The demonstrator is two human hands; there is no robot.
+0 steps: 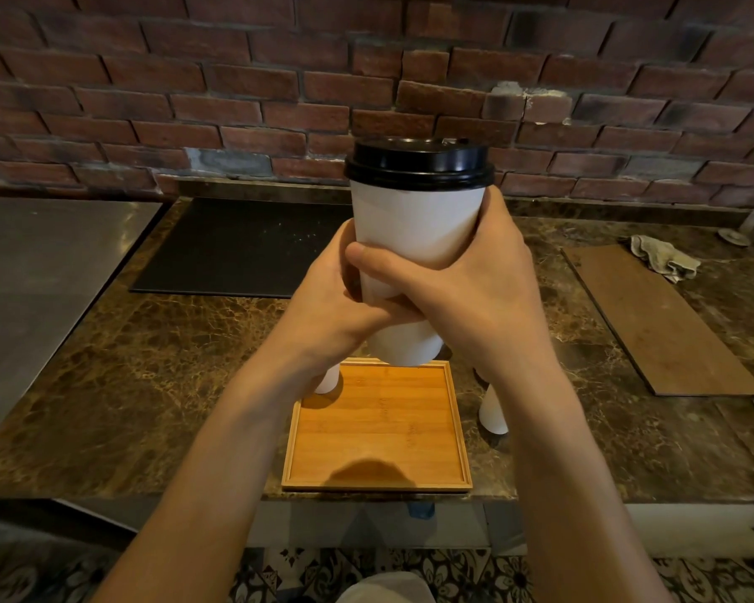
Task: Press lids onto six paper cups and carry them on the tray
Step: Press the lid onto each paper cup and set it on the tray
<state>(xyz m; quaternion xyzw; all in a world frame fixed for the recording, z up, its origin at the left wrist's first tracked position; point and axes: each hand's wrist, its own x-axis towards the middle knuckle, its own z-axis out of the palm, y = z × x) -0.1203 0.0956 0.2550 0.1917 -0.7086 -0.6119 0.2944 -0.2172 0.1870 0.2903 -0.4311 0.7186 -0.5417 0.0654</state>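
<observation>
A white paper cup (414,219) with a black lid (418,163) on it is held up in the air above the wooden tray (379,428). My left hand (323,298) and my right hand (475,289) both wrap around the cup's lower half, fingers interlocked at its front. The tray lies near the counter's front edge with nothing standing on its visible surface. Another white cup (493,411) stands on the counter right of the tray, partly hidden by my right forearm. The base of a further cup (328,380) shows at the tray's far left corner, under my left wrist.
The brown marble counter (149,385) backs onto a brick wall. A black mat (244,250) lies at the back left, a steel surface (40,276) further left. A thin wooden board (658,319) and a crumpled cloth (662,256) lie at the right.
</observation>
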